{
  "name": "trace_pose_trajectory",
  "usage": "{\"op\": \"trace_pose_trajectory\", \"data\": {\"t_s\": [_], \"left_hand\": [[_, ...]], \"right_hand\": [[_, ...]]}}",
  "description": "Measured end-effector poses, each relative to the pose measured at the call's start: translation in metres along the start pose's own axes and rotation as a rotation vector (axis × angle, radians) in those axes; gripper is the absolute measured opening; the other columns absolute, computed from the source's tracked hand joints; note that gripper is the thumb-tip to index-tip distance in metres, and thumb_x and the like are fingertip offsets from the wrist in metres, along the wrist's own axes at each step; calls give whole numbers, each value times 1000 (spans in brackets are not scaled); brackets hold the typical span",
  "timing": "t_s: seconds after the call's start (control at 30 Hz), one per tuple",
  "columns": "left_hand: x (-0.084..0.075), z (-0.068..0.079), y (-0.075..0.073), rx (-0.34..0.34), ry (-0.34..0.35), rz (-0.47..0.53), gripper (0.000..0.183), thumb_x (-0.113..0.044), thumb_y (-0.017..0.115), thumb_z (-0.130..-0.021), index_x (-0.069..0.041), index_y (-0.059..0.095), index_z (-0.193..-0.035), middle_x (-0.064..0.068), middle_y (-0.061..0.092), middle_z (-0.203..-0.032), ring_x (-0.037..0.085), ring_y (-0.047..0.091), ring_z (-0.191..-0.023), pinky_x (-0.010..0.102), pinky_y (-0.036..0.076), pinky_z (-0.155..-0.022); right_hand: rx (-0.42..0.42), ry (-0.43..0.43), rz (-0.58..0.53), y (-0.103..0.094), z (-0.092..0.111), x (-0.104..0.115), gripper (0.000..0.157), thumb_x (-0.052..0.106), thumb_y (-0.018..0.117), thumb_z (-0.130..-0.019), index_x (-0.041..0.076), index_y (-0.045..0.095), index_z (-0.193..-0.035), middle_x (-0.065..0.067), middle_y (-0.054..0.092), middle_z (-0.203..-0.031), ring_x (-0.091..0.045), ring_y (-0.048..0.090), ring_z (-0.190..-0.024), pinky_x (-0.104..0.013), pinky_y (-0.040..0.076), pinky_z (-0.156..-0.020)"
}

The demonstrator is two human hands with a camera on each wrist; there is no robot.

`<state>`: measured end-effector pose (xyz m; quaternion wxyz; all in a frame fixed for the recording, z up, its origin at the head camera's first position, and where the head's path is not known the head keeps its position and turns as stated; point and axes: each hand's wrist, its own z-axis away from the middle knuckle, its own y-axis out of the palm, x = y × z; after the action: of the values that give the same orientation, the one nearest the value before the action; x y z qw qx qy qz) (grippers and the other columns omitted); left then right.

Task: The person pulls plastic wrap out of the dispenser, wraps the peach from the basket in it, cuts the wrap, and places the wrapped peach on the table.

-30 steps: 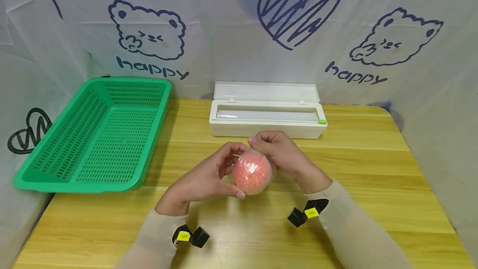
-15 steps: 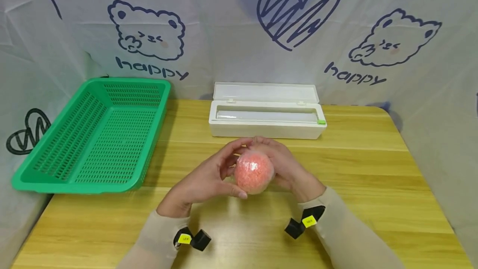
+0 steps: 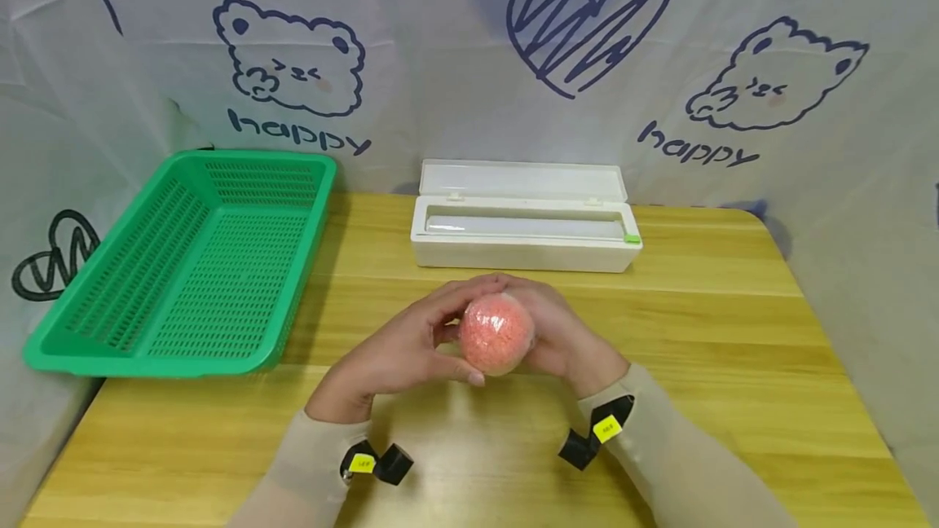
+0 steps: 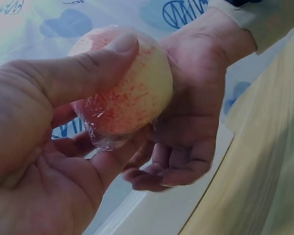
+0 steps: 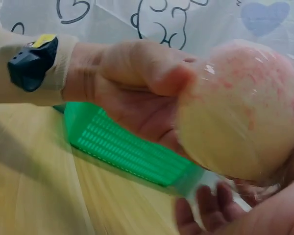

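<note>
A pink and pale yellow peach (image 3: 496,334), wrapped in shiny cling film, is held up over the table between both hands. My left hand (image 3: 399,353) grips it, its thumb across the near side and its fingers reaching behind. From the other side my right hand (image 3: 561,332) cups the peach, palm against it and fingers curled at the back. In the left wrist view, loose film (image 4: 104,142) bunches under the peach by the left fingers. The right wrist view shows its pale side (image 5: 230,137) under stretched film. In the head view the fingertips of both hands are mostly hidden behind the fruit.
A white cling film dispenser (image 3: 524,257) with its lid raised stands at the back middle, a green slider at its right end. At the left sits a green perforated basket (image 3: 147,367). A white cloth (image 3: 440,63) with drawings hangs behind the wooden table (image 3: 734,349).
My right hand has gone from pinching film above the peach to curling round its far side. My left hand keeps its grip, its fingers now closer over the top.
</note>
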<state>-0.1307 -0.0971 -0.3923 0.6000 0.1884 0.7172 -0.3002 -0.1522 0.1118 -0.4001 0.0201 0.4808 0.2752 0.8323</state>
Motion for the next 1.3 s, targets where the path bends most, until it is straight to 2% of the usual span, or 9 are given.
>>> {"op": "trace_pose_trajectory", "data": {"t_s": [0.17,0.27,0.37,0.5,0.57,0.77,1.0,1.1,1.3], "left_hand": [[2,-1,-3,-92,-32,61,94,2,88,-82,-14,41,-161,8,43,-162,30,53,-137,31,54,-107],[3,-3,-3,-176,-59,102,93,3,87,-82,-15,41,-160,9,46,-158,31,57,-133,32,55,-105],[4,-5,0,-251,-81,122,93,2,88,-82,-13,42,-160,9,48,-157,31,59,-132,30,54,-106],[5,-8,4,-289,-82,113,92,2,89,-80,-12,45,-159,10,51,-156,31,61,-132,29,54,-105],[5,-8,5,-298,-84,93,91,1,90,-80,-13,46,-159,10,52,-155,30,63,-130,29,55,-103],[5,-7,7,-315,-153,61,95,-4,91,-81,-28,46,-160,4,48,-159,27,73,-115,33,62,-90],[5,-10,13,-263,-178,172,95,1,86,-85,-27,39,-163,8,44,-161,28,70,-122,33,62,-92],[4,-9,13,-241,-182,234,74,-8,74,-98,-23,39,-162,7,42,-162,29,63,-129,35,60,-96],[0,-11,13,-340,-240,288,41,-28,52,-112,-18,53,-151,7,53,-154,27,62,-121,36,62,-90]], "right_hand": [[-158,-196,-41,6,2,2,48,40,42,-114,2,66,-132,-8,70,-126,-18,67,-117,-34,58,-100],[-136,-335,46,16,7,1,66,50,30,-115,-3,56,-145,-15,64,-141,-17,66,-123,-32,57,-102],[-176,-467,198,28,9,-5,64,46,30,-115,-4,58,-144,-18,62,-141,-14,66,-118,-28,59,-97],[-376,-577,269,39,4,-14,50,33,38,-113,-4,71,-126,-14,73,-120,-15,67,-106,-27,60,-87],[-381,-579,212,39,2,-15,48,30,39,-113,-4,72,-123,-12,74,-118,-17,68,-108,-28,60,-89],[-200,-433,12,32,2,-4,48,30,42,-112,-6,60,-139,-12,60,-140,-21,59,-126,-31,57,-101],[-404,-493,79,31,-9,-9,36,21,52,-106,-7,73,-114,-6,74,-108,-18,66,-103,-30,60,-87],[-416,-508,112,30,-11,-13,38,21,51,-106,-8,74,-114,-7,76,-107,-18,68,-102,-28,60,-85],[-290,-422,100,26,-10,-12,47,31,47,-110,-7,67,-131,-11,69,-129,-17,62,-117,-26,56,-95]]}}
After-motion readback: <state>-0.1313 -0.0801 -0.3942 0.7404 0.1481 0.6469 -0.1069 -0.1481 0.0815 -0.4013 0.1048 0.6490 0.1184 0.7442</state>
